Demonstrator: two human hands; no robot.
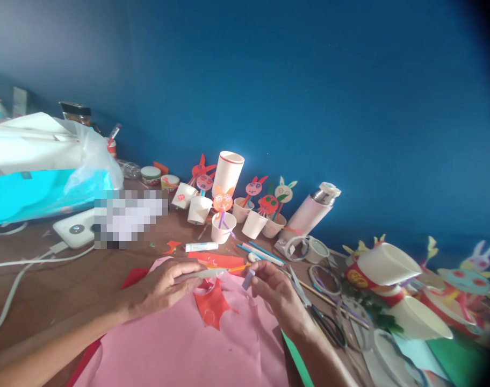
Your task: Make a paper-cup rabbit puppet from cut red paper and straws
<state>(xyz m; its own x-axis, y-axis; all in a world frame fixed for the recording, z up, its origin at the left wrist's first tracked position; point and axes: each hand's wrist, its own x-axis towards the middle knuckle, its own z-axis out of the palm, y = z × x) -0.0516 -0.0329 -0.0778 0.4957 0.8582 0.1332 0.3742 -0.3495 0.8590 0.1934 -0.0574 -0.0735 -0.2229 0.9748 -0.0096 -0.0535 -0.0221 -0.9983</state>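
Pink paper, a large sheet [176, 344], lies on the brown worktop [87, 285] beneath both hands and extends toward the wearer. The left hand [174, 282] grips a pale, pen-like item [207, 274] between thumb and fingers, its tip directed at the right hand. The right hand [271, 285] pinches a small lilac piece [248, 280] at its fingertips; this may be the cap of the pen-like item, but that cannot be confirmed. The two held items are apart. Just below and between the hands, a cut red paper piece [215, 306] rests on the pink sheet, bearing a faint rounded outline. Directly beyond the hands lies a glue stick [201, 246], and beyond that stand six paper faces on sticks [223, 201], set in white cups [224, 228]; these are judged complete, since each has ears and a marked face. A taller stack of cups [231, 166] stands behind them. Just right of the right hand lie scissors [328, 325]; a flask [309, 212] leans farther beyond. Work in hand is judged unfinished: the red piece is loose, carries no visible facial features, and is attached to neither stick nor cup. Any finer marks on it are too small to verify.
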